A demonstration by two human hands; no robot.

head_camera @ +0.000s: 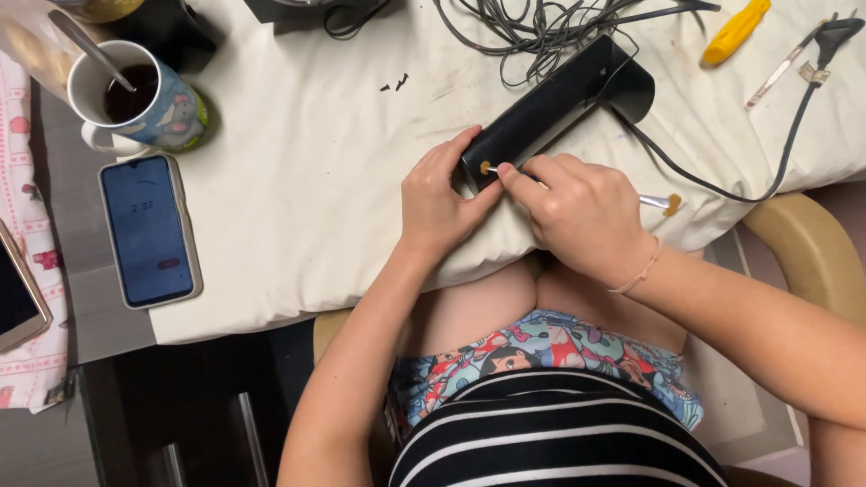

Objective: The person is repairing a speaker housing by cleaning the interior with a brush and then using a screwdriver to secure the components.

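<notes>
A long black box-shaped device (555, 99) lies slantwise on a white cloth (307, 180), with a black cable running from its far end. My left hand (437, 198) grips its near end. My right hand (577, 212) holds a thin stick with brownish padded tips (657, 202); one tip (485, 168) touches the near end face of the device. A thin cord bracelet sits on my right wrist.
A phone (149, 230) with a lit screen lies at the cloth's left edge, beside a mug (135, 95) of dark drink with a spoon. Tangled grey cables (541, 27), a yellow-handled tool (737, 32) and a metal tool (783, 68) lie at the back. A chair arm (812, 252) curves at right.
</notes>
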